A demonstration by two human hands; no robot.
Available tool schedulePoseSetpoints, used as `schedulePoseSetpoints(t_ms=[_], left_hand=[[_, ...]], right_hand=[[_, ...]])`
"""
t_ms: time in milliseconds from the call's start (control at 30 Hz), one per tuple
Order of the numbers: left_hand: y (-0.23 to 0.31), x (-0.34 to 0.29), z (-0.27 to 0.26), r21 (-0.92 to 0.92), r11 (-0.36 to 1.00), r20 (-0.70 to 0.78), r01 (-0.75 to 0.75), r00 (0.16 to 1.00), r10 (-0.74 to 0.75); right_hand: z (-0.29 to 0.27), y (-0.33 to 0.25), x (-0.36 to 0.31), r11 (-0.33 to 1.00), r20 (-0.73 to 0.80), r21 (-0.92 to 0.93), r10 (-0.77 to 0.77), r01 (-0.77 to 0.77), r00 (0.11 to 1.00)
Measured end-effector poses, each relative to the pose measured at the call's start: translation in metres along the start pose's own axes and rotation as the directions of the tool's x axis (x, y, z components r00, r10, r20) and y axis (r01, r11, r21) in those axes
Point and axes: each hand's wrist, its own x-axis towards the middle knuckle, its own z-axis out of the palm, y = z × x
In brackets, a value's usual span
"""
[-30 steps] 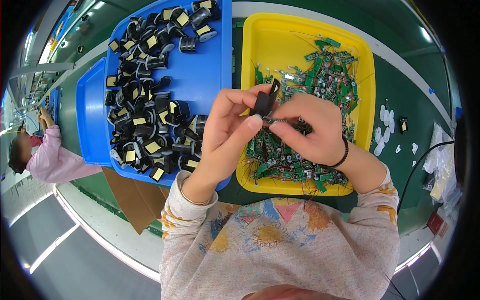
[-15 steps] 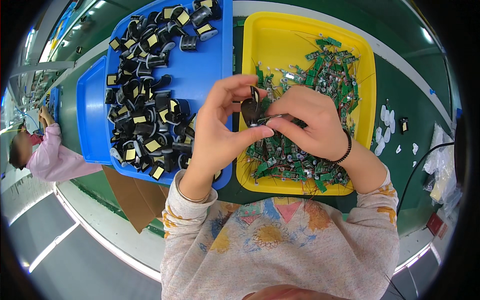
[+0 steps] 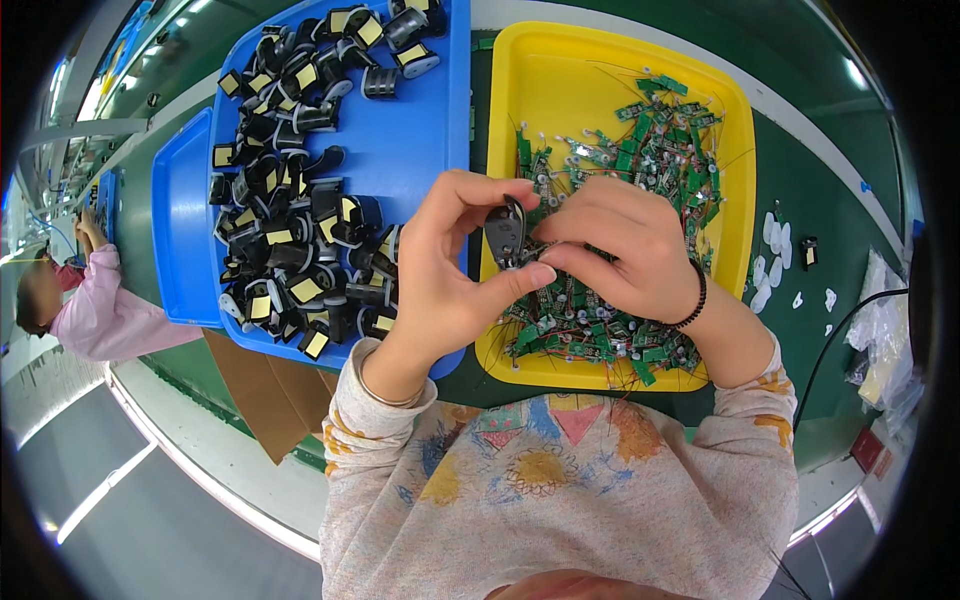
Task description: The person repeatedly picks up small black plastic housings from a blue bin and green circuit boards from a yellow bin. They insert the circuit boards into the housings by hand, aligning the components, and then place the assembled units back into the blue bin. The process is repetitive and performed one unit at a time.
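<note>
A black curved plastic housing (image 3: pixel 505 232) is held between the thumb and fingers of my left hand (image 3: pixel 440 265), its hollow side facing up. My right hand (image 3: pixel 625 245) is closed in a pinch against the housing's right edge. What sits between its fingertips is mostly hidden; a thin dark edge shows there. Both hands are over the left part of a yellow tray (image 3: pixel 735 130), which holds many small green circuit boards (image 3: pixel 640 135) with thin wires and white round pieces. To the left, a blue tray (image 3: pixel 400 150) carries many similar black housings (image 3: pixel 290 235) with pale yellow pads.
On the green table at right lie several white oval pieces (image 3: pixel 775 240), one black part (image 3: pixel 809 252), a black cable (image 3: pixel 850 310) and clear plastic bags (image 3: pixel 885 350). Brown cardboard (image 3: pixel 265 395) sits below the blue tray. A person in pink (image 3: pixel 110 310) works at far left.
My left hand has turned the housing so more of its inside faces up. My right fingertips remain against its edge, and the thin strip seen between them earlier is now less visible.
</note>
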Motion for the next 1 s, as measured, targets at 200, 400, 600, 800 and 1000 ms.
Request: schedulePoseSetpoints(t_ms=[200, 400, 600, 800, 1000], left_hand=[[0.0, -0.001, 0.001, -0.035, 0.999, -0.005, -0.037, 0.999, 0.037], [-0.002, -0.001, 0.0, -0.02, 0.999, 0.046, -0.032, 0.998, 0.033], [0.001, 0.003, 0.005, 0.111, 0.994, -0.039, -0.006, 0.999, 0.01], [-0.006, 0.006, -0.003, 0.327, 0.923, -0.072, -0.202, 0.969, 0.237], [-0.002, -0.001, -0.002, -0.025, 0.998, -0.152, -0.051, 0.987, 0.046]], right_hand=[[0.0, 0.001, -0.001, 0.999, -0.003, 0.023, -0.026, 0.026, 1.0], [0.0, 0.003, -0.002, 0.999, -0.005, 0.025, -0.043, 0.043, 0.999], [-0.003, 0.001, -0.002, 0.923, 0.05, 0.269, 0.273, -0.277, 0.961], [-0.002, 0.004, -0.003, 0.578, 0.186, 0.676, 0.466, -0.457, 0.865], [-0.005, -0.001, -0.005, 0.47, 0.281, 0.736, 0.442, -0.487, 0.852]])
